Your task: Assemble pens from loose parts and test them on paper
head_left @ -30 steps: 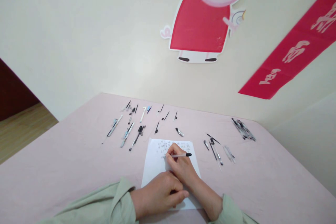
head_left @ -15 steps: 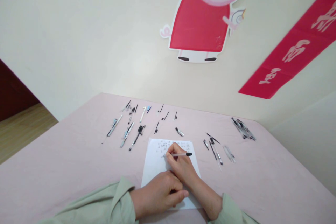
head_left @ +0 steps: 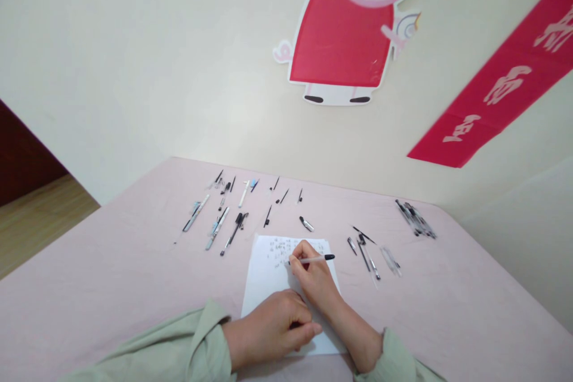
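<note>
A white sheet of paper (head_left: pixel 266 277) lies on the pink table (head_left: pixel 111 286), with small handwriting along its top. My right hand (head_left: pixel 316 280) is closed around a pen (head_left: pixel 319 259) with a black end, its tip resting on the written lines. My left hand (head_left: pixel 273 328) lies on the lower part of the sheet with its fingers curled under in a loose fist. Both arms wear pale green sleeves.
Several pens and pen parts (head_left: pixel 219 221) lie scattered left of and beyond the paper. More pen pieces (head_left: pixel 369 253) sit to the right, and a bundle of dark pens (head_left: pixel 415 219) lies near the far right corner. A cartoon cut-out (head_left: pixel 344 36) and a red banner (head_left: pixel 496 92) hang on the wall.
My right hand has shifted a little to the right along the writing, carrying the pen with it. My left hand has stayed on the paper.
</note>
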`<state>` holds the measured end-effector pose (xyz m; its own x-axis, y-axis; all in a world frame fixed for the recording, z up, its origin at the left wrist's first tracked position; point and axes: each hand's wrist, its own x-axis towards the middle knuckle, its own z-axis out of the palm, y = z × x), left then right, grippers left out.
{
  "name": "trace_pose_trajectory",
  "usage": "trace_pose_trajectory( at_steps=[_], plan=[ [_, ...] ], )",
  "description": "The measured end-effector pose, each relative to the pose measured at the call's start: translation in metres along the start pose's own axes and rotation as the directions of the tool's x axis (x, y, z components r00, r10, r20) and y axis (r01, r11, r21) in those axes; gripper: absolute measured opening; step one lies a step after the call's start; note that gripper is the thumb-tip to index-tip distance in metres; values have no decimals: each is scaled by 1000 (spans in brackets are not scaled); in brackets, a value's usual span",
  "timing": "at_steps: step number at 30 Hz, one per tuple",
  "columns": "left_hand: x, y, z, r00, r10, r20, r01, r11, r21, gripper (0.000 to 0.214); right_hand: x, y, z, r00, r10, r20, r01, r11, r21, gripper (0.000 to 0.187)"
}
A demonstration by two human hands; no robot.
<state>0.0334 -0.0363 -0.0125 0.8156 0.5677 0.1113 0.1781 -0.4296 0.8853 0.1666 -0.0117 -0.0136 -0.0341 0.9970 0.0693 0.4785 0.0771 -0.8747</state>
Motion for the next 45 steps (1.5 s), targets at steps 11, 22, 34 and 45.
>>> trace_pose_trajectory(
  at_steps=[11, 22, 34, 45],
  plan=[
    [0, -1, 1, 1000, -6, -15, 6, 1000, 11, 44, -1, -3, -1, 999, 19, 27, -19, 999, -35, 13],
    [-1, 0, 1, 1000, -15, -20, 15, 1000, 4, 42, -1, -2, 0, 999, 10, 36, -7, 997, -82, 11],
    [0, -1, 2, 1000, 6, -3, -6, 999, 33, 46, 5, 4, -5, 997, 12, -74, 0, 987, 163, 16],
    [0, -5, 3, 1000, 7, 11, -8, 998, 62, 45, 35, 29, -48, 954, -193, -230, 114, 942, -316, 25]
  ],
)
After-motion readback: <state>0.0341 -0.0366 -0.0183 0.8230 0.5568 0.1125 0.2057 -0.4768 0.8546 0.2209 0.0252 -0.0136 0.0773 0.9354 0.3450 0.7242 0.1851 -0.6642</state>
